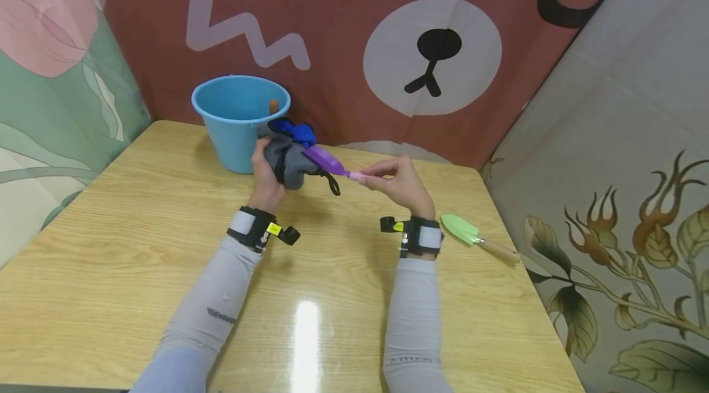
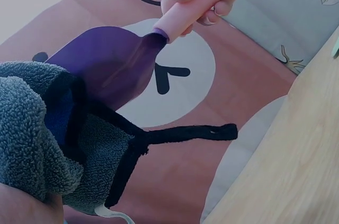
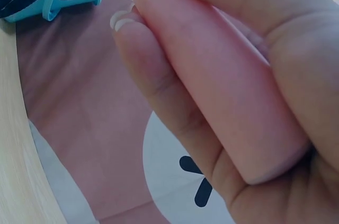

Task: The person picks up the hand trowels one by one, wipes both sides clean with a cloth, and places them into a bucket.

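Note:
My left hand grips a bunched grey cloth with a blue side, black edging and a black hanging loop. In my right hand is the pink handle of a small trowel, pinched between thumb and fingers. The trowel's purple blade points left, its tip covered by the cloth folds. Both things are held above the table, in front of a blue bucket. Up close in the right wrist view, fingers wrap along the handle's length.
Inside the bucket, a brown handle end shows near the rim. A green trowel with a wooden handle lies on the wooden table, right of my right wrist. Printed curtains stand behind the table and at both sides.

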`<action>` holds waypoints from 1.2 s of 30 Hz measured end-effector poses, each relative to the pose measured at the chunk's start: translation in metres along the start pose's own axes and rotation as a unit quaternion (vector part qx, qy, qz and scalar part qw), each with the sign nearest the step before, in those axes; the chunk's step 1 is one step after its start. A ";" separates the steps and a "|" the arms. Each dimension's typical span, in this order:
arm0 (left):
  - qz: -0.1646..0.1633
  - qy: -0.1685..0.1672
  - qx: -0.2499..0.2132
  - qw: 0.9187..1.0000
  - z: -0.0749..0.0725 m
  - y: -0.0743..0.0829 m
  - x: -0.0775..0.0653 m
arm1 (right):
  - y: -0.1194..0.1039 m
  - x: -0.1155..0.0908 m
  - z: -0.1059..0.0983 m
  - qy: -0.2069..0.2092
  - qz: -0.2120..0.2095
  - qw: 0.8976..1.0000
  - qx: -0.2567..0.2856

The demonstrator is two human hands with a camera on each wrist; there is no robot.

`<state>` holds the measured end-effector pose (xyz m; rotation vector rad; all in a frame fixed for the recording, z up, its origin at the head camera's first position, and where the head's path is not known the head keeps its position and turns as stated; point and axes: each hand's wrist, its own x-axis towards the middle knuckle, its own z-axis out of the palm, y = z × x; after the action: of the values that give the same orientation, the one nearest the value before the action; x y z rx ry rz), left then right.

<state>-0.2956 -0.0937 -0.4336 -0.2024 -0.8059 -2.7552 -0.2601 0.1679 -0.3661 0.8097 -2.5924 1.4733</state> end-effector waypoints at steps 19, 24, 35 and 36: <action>-0.065 -0.007 0.075 0.995 0.012 -0.030 -0.020 | 0.040 0.008 -0.001 0.095 -0.023 0.995 0.026; -0.076 -0.011 0.079 0.994 0.017 -0.042 -0.027 | 0.040 0.012 0.003 0.098 -0.026 0.994 0.034; -0.095 -0.013 0.090 0.991 0.018 -0.054 -0.033 | 0.027 0.020 0.018 0.068 -0.032 0.997 0.015; -0.096 -0.016 0.083 0.992 0.018 -0.054 -0.033 | 0.026 0.020 0.019 0.065 -0.027 0.997 0.016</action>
<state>-0.2789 -0.0336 -0.4527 -0.1416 -1.1111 -2.8487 -0.2858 0.1550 -0.3908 0.7542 -2.4397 1.5014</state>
